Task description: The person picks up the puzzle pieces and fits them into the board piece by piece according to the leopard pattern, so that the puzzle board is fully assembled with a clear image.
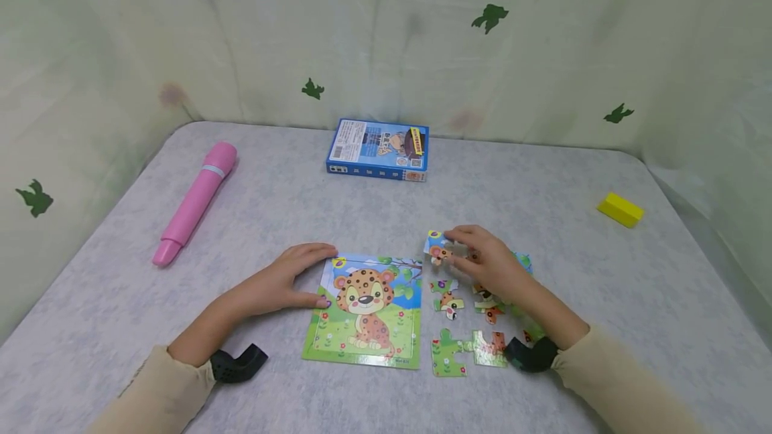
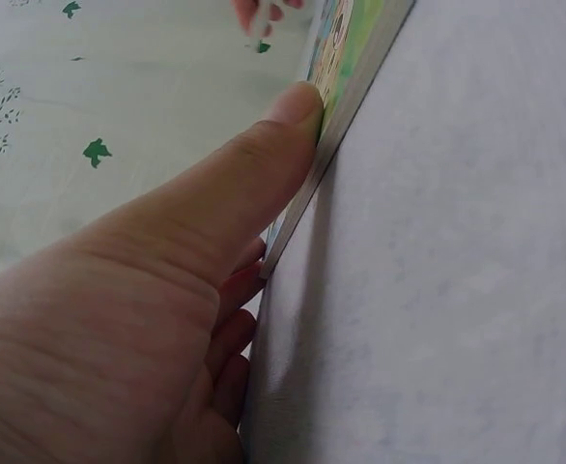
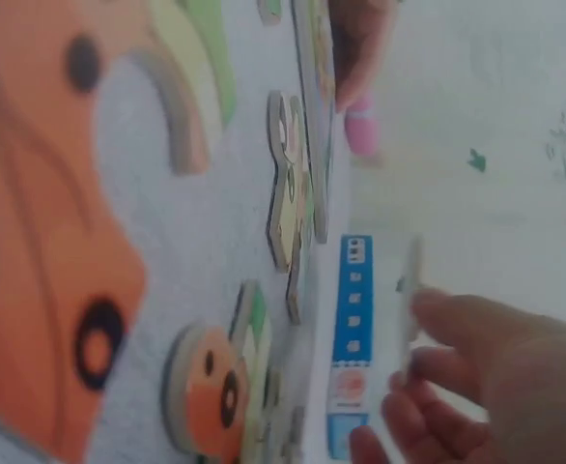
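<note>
A square leopard puzzle board (image 1: 370,313) lies on the table. My left hand (image 1: 271,284) is at its left side, the thumb (image 2: 273,135) on the edge and the fingers by the upper left corner. Beyond the board's upper right corner, my right hand (image 1: 491,263) pinches a puzzle piece (image 1: 435,246) with blue sky and a spotted ear. That piece (image 3: 413,300) appears edge-on, raised off the table, in the right wrist view. Several loose pieces lie right of the board, among them a green grass piece (image 1: 447,360) and a face piece (image 1: 449,303); my right hand and forearm partly hide others.
At the back of the table lies a blue box (image 1: 378,149). A pink microphone-shaped object (image 1: 196,203) is at the left, and a yellow block (image 1: 620,210) at the far right. A pale curtain (image 1: 386,39) with green leaf shapes hangs behind the table.
</note>
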A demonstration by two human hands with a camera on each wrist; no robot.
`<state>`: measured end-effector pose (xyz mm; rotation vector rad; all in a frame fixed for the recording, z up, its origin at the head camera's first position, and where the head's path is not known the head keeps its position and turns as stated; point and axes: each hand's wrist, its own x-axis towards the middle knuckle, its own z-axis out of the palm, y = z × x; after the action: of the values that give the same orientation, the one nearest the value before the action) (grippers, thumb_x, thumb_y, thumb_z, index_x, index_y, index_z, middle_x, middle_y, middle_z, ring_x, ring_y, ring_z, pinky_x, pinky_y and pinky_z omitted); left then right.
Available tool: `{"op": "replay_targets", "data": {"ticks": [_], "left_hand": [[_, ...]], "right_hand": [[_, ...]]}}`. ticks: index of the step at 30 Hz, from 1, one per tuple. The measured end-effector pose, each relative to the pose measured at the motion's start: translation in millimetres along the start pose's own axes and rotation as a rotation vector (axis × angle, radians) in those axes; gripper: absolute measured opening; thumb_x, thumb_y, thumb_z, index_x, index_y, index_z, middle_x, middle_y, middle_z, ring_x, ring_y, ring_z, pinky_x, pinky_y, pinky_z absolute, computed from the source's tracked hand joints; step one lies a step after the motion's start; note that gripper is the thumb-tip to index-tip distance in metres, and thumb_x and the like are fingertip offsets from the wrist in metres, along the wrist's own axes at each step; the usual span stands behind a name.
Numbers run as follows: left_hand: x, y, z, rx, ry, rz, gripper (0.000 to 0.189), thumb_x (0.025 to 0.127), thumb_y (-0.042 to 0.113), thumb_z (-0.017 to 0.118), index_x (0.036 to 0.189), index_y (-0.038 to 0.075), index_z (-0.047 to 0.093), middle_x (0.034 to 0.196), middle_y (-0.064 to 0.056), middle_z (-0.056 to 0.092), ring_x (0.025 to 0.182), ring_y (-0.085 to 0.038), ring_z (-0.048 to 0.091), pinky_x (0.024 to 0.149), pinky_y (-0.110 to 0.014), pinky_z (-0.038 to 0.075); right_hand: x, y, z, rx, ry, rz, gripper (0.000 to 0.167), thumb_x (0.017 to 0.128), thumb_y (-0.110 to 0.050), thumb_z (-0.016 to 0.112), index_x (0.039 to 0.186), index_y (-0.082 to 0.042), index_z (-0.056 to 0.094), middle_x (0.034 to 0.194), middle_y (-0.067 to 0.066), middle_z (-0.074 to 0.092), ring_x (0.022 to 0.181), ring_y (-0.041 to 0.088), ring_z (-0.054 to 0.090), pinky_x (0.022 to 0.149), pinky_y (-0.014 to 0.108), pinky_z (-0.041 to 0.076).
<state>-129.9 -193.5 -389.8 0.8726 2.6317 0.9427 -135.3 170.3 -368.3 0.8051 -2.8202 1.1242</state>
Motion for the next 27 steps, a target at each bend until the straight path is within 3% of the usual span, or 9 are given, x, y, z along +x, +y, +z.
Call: {"op": "replay_targets", "data": {"ticks": [6, 11, 15, 20, 27], "left_hand": [[-0.8, 1.0, 0.6, -0.008, 0.000, -0.021, 0.081, 0.071, 0.052, 0.069, 0.136, 0.014, 0.039, 0.139, -0.006, 0.034, 0.128, -0.026, 0.024, 0.099, -0.051, 0.022], [-1.1, 1.9, 0.7, -0.011, 0.002, -0.033, 0.080, 0.071, 0.052, 0.068, 0.135, 0.015, 0.039, 0.139, -0.008, 0.033, 0.128, -0.028, 0.023, 0.099, -0.053, 0.022], [-1.6, 1.6, 0.5, -0.014, 0.004, -0.028, 0.079, 0.071, 0.051, 0.069, 0.135, 0.015, 0.040, 0.138, -0.007, 0.034, 0.127, -0.028, 0.024, 0.099, -0.053, 0.022], [-2.4, 0.9, -1.3, -0.021, 0.002, -0.008, 0.077, 0.073, 0.049, 0.069, 0.135, 0.014, 0.040, 0.138, -0.006, 0.034, 0.127, -0.027, 0.025, 0.099, -0.052, 0.023], [-2.5, 0.5, -3.9, -0.023, -0.011, 0.020, 0.074, 0.075, 0.046, 0.068, 0.135, 0.013, 0.041, 0.138, -0.005, 0.035, 0.127, -0.026, 0.025, 0.099, -0.051, 0.023]], "right_hand": [[-3.7, -37.0, 1.5, 0.022, 0.029, -0.109, 0.042, 0.086, -0.019, 0.062, 0.125, -0.007, 0.053, 0.122, 0.005, 0.047, 0.109, 0.021, 0.047, 0.081, 0.037, 0.046], [0.9, -67.8, 14.0, 0.040, 0.024, -0.218, 0.042, 0.085, -0.017, 0.063, 0.125, -0.006, 0.053, 0.122, 0.003, 0.047, 0.113, 0.016, 0.043, 0.085, 0.033, 0.044], [9.1, -84.4, 29.8, 0.061, -0.005, -0.230, 0.041, 0.087, -0.019, 0.061, 0.125, -0.006, 0.053, 0.122, 0.002, 0.047, 0.113, 0.013, 0.042, 0.086, 0.029, 0.043], [20.6, -90.9, 53.4, 0.057, -0.052, -0.236, 0.040, 0.088, -0.018, 0.059, 0.125, -0.004, 0.052, 0.121, 0.006, 0.048, 0.107, 0.015, 0.045, 0.082, 0.027, 0.043], [31.0, -81.1, 79.8, -0.159, -0.144, -0.179, 0.039, 0.089, -0.025, 0.058, 0.123, -0.008, 0.055, 0.118, 0.005, 0.052, 0.105, 0.016, 0.048, 0.086, 0.029, 0.042]]}}
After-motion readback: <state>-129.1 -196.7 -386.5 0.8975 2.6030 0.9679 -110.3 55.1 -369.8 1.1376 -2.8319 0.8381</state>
